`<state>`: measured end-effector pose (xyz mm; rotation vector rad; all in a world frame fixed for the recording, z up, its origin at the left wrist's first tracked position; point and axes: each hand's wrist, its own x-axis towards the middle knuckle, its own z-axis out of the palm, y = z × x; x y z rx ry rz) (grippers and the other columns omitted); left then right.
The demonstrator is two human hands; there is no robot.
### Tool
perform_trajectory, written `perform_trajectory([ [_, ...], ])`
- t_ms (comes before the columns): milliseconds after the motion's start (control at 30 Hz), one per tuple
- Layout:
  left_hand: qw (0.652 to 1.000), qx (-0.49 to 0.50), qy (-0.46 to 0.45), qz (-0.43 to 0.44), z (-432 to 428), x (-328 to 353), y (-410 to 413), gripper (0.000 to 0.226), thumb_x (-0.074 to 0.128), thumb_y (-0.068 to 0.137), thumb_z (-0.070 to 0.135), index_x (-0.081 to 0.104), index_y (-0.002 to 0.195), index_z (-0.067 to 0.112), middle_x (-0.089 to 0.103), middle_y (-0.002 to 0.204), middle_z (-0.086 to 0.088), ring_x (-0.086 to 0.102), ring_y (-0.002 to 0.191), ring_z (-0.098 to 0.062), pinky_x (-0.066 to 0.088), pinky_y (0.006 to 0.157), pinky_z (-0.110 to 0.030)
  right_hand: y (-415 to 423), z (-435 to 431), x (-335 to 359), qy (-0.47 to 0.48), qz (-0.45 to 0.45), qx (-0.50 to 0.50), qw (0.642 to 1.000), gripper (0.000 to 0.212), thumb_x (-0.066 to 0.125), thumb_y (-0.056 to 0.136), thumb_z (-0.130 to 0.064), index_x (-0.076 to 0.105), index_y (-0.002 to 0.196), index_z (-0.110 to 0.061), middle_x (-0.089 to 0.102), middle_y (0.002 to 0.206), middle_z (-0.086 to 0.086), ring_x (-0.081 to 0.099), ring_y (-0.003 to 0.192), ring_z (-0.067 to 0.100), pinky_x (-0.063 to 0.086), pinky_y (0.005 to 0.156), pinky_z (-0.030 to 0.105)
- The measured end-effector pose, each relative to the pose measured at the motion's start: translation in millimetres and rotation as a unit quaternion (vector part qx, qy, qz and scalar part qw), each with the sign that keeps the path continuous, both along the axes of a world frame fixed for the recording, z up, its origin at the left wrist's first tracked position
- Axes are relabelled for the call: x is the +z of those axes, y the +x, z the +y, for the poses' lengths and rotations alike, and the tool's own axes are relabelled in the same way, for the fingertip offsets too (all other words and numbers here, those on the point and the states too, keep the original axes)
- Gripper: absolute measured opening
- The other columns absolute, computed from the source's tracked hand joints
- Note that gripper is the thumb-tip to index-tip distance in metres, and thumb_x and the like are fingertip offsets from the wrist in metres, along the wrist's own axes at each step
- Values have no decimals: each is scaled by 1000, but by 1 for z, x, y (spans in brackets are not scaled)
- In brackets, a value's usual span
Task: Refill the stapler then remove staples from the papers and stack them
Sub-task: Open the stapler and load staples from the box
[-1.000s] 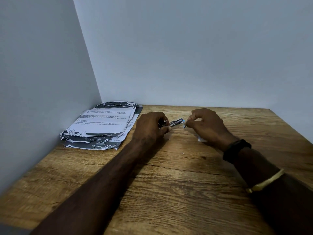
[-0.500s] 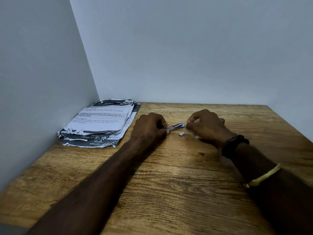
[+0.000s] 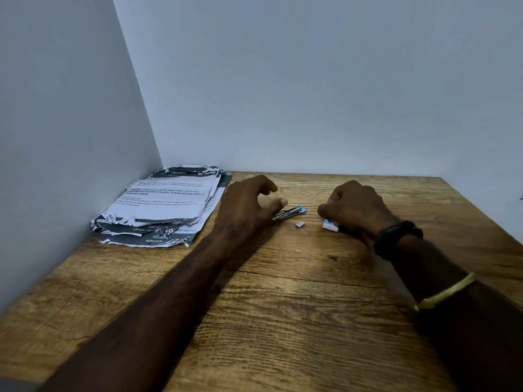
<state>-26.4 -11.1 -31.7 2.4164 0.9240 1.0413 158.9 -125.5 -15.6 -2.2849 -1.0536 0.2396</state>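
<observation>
The small metal stapler with a blue tip lies flat on the wooden table. My left hand hovers just left of it with fingers spread, and its thumb tip is close to the stapler's rear. My right hand rests to the right with fingers curled under; I cannot see anything between its fingertips. A white staple box pokes out from under that hand. A short strip of staples lies loose between the two hands. The torn printed papers sit piled in the back left corner.
A single stray staple lies on the wood nearer to me. Walls close the table at the left and the back. My right forearm carries a black wristband and a yellow bangle.
My left hand has let go of the stapler and opened, and the stapler now lies on the table. My right hand has drawn back to the right, away from the stapler's tip.
</observation>
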Motion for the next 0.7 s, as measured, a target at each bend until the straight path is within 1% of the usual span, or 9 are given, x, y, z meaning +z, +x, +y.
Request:
perform_trajectory([
  [33, 1000, 0, 7, -23, -1, 1, 1, 29, 75, 82, 47, 72, 102, 27, 71, 99, 13, 63, 97, -6, 46, 79, -25, 2, 0, -1, 27, 15, -5, 1000, 24, 79, 76, -28, 76, 86, -6, 76, 85, 9, 71, 80, 25, 51, 63, 30],
  [100, 998, 1, 12, -66, -6, 5, 1, 24, 74, 84, 42, 72, 102, 26, 71, 96, 13, 65, 95, -7, 54, 83, -30, 4, 1, -2, 99, 96, -7, 990, 21, 81, 76, -23, 73, 85, -6, 76, 78, 12, 71, 59, 23, 54, 54, 32],
  [167, 994, -4, 7, -108, -10, 10, 1, 17, 73, 86, 36, 73, 99, 24, 72, 92, 14, 67, 90, -6, 58, 81, -33, 5, 3, -4, 160, 207, 13, 965, 17, 82, 82, -14, 72, 89, -3, 76, 74, 16, 65, 42, 16, 54, 44, 28],
  [200, 992, -10, 0, -125, -12, 12, 1, 14, 73, 87, 33, 74, 96, 23, 73, 90, 13, 69, 87, -5, 59, 79, -32, 5, 4, -4, 179, 250, 24, 951, 14, 80, 85, -11, 72, 90, -2, 76, 77, 19, 65, 41, 14, 55, 43, 26],
  [300, 991, -23, -13, -131, -17, 16, 4, 8, 73, 87, 29, 75, 90, 22, 71, 78, 17, 68, 75, 1, 57, 71, -19, -1, 7, -3, 209, 352, 50, 911, 4, 73, 93, -4, 71, 90, -3, 77, 92, 25, 73, 53, 16, 61, 51, 27],
  [400, 993, -23, -12, -111, -21, 15, 5, 8, 74, 87, 29, 76, 89, 21, 66, 68, 21, 63, 63, 6, 48, 64, -9, -10, 9, -1, 240, 440, 80, 862, 3, 69, 94, 0, 68, 92, 0, 76, 89, 25, 77, 63, 25, 65, 58, 30],
  [500, 994, -16, -24, -109, -22, 15, 6, 13, 74, 87, 32, 77, 88, 19, 64, 64, 21, 65, 61, 3, 55, 67, -21, -18, 9, 1, 267, 484, 105, 826, 2, 68, 95, 0, 68, 94, 2, 77, 90, 25, 79, 73, 31, 66, 64, 31],
  [600, 991, -1, -59, -123, -23, 15, 6, 16, 75, 86, 36, 76, 90, 21, 69, 69, 16, 72, 65, -5, 60, 71, -30, -25, 8, 4, 285, 498, 121, 810, 5, 70, 94, -2, 70, 98, 2, 78, 95, 24, 80, 81, 32, 66, 67, 30],
  [700, 966, -31, -174, -188, -23, 14, 6, 19, 79, 85, 29, 72, 94, 14, 75, 77, 1, 76, 67, -17, 64, 71, -44, -31, 7, 4, 307, 507, 128, 795, 9, 72, 91, -3, 70, 99, 1, 80, 94, 22, 80, 81, 32, 65, 66, 30],
])
